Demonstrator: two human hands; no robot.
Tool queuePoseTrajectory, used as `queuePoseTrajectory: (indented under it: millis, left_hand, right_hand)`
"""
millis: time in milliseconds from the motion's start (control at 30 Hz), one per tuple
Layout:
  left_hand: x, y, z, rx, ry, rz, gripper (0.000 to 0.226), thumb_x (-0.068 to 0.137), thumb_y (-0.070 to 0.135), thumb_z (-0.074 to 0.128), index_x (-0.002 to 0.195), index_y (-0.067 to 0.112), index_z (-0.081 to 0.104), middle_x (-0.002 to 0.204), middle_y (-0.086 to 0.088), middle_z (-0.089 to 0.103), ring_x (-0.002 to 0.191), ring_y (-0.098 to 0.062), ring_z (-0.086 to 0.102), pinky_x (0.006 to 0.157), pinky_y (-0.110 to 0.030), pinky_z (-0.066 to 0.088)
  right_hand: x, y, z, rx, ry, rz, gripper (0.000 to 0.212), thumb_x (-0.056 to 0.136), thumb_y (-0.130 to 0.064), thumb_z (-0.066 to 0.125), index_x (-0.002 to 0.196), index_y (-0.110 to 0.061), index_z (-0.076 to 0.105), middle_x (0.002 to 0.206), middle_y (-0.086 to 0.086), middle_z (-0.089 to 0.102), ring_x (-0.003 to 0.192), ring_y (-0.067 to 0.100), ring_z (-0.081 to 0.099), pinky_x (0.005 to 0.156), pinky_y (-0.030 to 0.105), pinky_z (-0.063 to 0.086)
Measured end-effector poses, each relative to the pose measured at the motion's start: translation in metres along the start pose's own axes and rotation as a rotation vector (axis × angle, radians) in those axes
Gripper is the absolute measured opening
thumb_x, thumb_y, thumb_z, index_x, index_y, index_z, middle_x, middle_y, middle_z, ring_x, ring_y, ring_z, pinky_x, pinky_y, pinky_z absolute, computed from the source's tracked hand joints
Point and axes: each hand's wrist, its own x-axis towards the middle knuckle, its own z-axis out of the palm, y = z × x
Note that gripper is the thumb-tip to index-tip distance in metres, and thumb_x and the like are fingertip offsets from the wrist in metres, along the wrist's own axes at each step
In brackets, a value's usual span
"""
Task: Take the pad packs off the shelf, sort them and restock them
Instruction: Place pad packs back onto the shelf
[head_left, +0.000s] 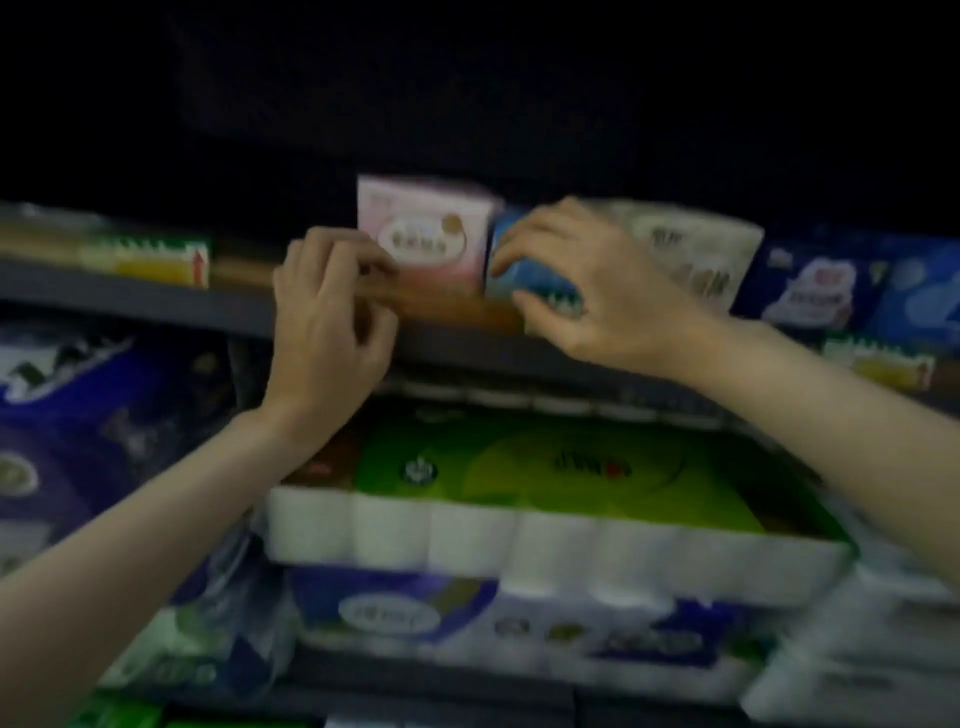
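A pink pad pack (431, 234) stands upright on the dark shelf (156, 306), and just right of it is a blue pad pack (524, 280). My right hand (597, 291) grips the blue pack, fingers over its top and thumb under its front. Behind that hand sits a beige pack (696, 249). Further right lie dark blue packs (810, 286). My left hand (327, 322) hovers at the shelf edge by the pink pack's lower left corner, fingers curled; the blur hides whether they touch it.
A green and yellow price tag (150, 260) sits at the shelf's left, another tag (878, 364) at the right. Below the shelf are a green-topped toilet roll bundle (519, 499), purple bundles (78, 415) on the left and more roll packs (467, 618) underneath.
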Motion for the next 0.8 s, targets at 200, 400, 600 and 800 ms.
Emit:
queuePoseTrajectory:
  millis: [200, 400, 600, 800]
  left_hand:
    - [-0.104, 0.019, 0.037, 0.087, -0.402, 0.294, 0.022, 0.075, 0.007, 0.049, 0.096, 0.012, 0.047, 0.102, -0.009, 0.051, 0.086, -0.026, 0.043, 0.072, -0.035, 0.028]
    - [-0.188, 0.032, 0.064, 0.162, -0.646, 0.42, 0.02, 0.072, 0.008, 0.052, 0.091, 0.014, 0.047, 0.092, -0.01, 0.06, 0.083, -0.024, 0.044, 0.078, -0.036, 0.03]
    - [-0.274, 0.035, 0.058, 0.137, -0.979, 0.548, 0.02, 0.075, 0.01, 0.05, 0.095, 0.013, 0.048, 0.1, -0.006, 0.052, 0.084, -0.025, 0.043, 0.078, -0.035, 0.033]
    - [-0.378, 0.068, 0.076, 0.129, -1.325, 0.481, 0.035, 0.063, 0.01, 0.041, 0.095, 0.013, 0.055, 0.095, -0.006, 0.066, 0.082, -0.025, 0.057, 0.077, -0.035, 0.035]
  right_hand:
    - [-0.086, -0.017, 0.057, 0.211, -0.321, -0.055, 0.028, 0.086, -0.022, 0.052, 0.111, -0.013, 0.061, 0.107, 0.004, 0.06, 0.093, 0.021, 0.059, 0.076, 0.04, 0.05]
    - [-0.191, -0.028, 0.153, 0.31, -0.667, -0.025, 0.032, 0.092, -0.018, 0.051, 0.123, -0.015, 0.055, 0.123, 0.006, 0.055, 0.11, 0.024, 0.053, 0.086, 0.036, 0.045]
    - [-0.294, -0.048, 0.258, 0.341, -0.95, -0.177, 0.04, 0.098, -0.018, 0.039, 0.137, -0.013, 0.041, 0.137, 0.004, 0.044, 0.121, 0.021, 0.044, 0.096, 0.036, 0.04]
    - [-0.391, -0.072, 0.334, 0.434, -1.191, -0.03, 0.056, 0.095, -0.014, 0.042, 0.147, -0.01, 0.022, 0.152, 0.012, 0.021, 0.136, 0.028, 0.03, 0.108, 0.035, 0.032]
